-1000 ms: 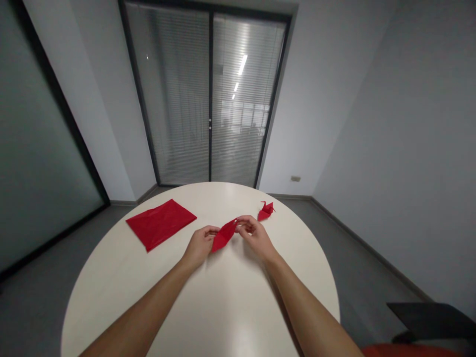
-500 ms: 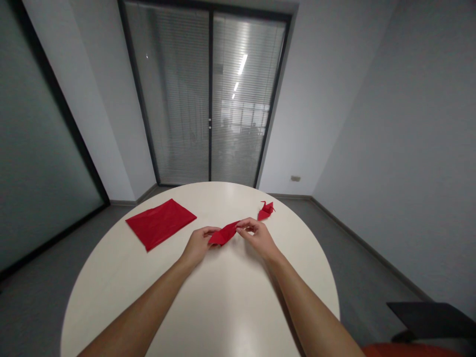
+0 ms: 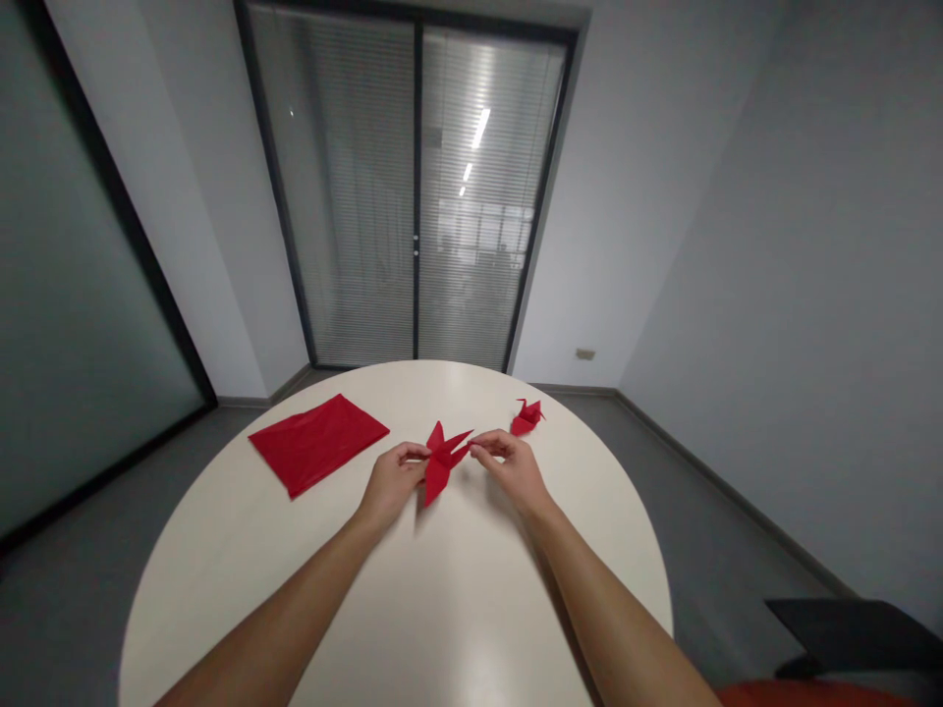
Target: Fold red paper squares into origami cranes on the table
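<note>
Over the middle of a round white table (image 3: 442, 609), both my hands pinch a partly folded piece of red paper (image 3: 440, 462). My left hand (image 3: 390, 483) grips its left side with fingers closed. My right hand (image 3: 512, 469) pinches a narrow flap at its right tip. The paper stands up with pointed flaps spreading upward and to the right. A finished red paper crane (image 3: 526, 416) sits on the table just beyond my right hand.
A flat stack of red paper sheets (image 3: 318, 442) lies at the table's far left. Glass doors with blinds (image 3: 413, 196) stand behind the table. A dark chair edge (image 3: 855, 628) shows at the lower right.
The red paper went from a long flat shape to a raised one with flaps pulled apart. My hands stayed nearly in place, the right pulling its flap outward.
</note>
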{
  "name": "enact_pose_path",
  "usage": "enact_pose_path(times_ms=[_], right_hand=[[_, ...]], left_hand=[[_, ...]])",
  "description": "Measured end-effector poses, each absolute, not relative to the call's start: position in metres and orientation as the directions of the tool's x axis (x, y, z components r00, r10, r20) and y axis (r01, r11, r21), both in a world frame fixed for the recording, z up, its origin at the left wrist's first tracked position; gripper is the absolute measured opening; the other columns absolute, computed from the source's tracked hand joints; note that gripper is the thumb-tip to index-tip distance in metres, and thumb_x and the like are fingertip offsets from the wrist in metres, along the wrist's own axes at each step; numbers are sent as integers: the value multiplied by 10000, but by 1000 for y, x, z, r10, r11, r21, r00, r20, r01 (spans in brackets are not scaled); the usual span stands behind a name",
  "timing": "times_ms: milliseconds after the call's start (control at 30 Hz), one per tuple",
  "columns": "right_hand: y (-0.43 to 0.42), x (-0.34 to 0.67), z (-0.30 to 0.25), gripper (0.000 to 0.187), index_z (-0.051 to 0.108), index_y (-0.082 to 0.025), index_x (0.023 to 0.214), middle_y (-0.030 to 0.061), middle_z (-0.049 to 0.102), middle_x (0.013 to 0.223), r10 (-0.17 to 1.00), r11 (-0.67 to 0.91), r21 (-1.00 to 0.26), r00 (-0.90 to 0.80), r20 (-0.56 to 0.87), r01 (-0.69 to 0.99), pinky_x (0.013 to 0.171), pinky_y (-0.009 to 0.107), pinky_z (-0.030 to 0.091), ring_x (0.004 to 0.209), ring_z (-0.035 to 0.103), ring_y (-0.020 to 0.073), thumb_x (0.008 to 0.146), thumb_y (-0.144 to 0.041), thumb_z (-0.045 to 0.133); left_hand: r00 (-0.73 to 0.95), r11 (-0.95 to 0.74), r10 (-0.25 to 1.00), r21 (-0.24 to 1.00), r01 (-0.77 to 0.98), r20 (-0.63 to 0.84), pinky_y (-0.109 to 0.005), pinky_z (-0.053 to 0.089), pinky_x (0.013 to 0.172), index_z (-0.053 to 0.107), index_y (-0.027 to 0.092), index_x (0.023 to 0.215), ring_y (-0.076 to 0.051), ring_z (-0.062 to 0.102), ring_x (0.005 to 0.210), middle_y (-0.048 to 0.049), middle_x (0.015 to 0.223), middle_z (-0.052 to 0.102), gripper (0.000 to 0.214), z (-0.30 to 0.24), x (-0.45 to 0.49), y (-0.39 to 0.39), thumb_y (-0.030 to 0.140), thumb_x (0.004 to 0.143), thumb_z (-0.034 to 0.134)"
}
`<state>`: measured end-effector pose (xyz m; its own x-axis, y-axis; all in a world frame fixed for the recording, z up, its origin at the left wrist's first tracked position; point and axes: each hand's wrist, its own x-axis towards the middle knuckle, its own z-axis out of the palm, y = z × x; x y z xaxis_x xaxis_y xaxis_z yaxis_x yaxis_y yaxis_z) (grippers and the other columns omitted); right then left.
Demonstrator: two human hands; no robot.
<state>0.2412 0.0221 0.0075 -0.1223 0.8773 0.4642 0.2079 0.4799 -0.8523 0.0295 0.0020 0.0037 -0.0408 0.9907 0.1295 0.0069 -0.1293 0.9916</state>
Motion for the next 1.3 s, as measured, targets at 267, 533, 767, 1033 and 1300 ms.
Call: enact_pose_path(times_ms=[267, 533, 767, 1033, 1300], right_hand=[[22, 235, 10, 270, 686, -191, 871, 67, 739, 851, 894, 445, -894, -86, 439, 55, 756, 337, 550, 786, 701, 202, 767, -417, 790], [23, 228, 8, 305, 684, -190, 822, 54, 744, 837, 919, 381, -919, -65, 388, -98, 780, 346, 569, 789, 710, 201, 694, -418, 843], [26, 230, 11, 312, 690, -197, 829, 41, 735, 789, 928, 366, -925, -30, 371, -106, 787, 354, 564, 769, 700, 200, 685, -428, 842], [31, 231, 4, 305, 697, -201, 871, 52, 727, 851, 920, 387, -921, -48, 388, -32, 746, 333, 541, 766, 677, 194, 708, -427, 820], [25, 237, 11, 266, 749, -202, 894, 80, 752, 937, 910, 406, -912, -110, 399, 50, 817, 374, 535, 872, 692, 229, 755, -426, 785]], left_hand=[[19, -126, 992, 991, -50, 127, -307, 554, 638, 656, 165, 829, -214, 708, 674, -45, 739, 743, 287, 2, 31, 1, 317, 622, 785], [65, -142, 988, 990, -19, 143, -305, 552, 660, 644, 168, 834, -227, 723, 733, -58, 778, 749, 300, -1, 31, 2, 354, 637, 775], [97, -122, 987, 992, -43, 126, -292, 546, 628, 650, 165, 874, -209, 713, 682, -50, 757, 743, 320, -3, 33, 1, 343, 640, 776], [51, -155, 986, 986, -58, 158, -273, 535, 586, 677, 161, 891, -197, 703, 650, -56, 762, 754, 321, -5, 31, 4, 329, 639, 786], [19, -216, 976, 975, -52, 217, -329, 566, 711, 723, 162, 882, -239, 724, 795, -88, 885, 778, 302, 3, 27, 3, 361, 660, 772]])
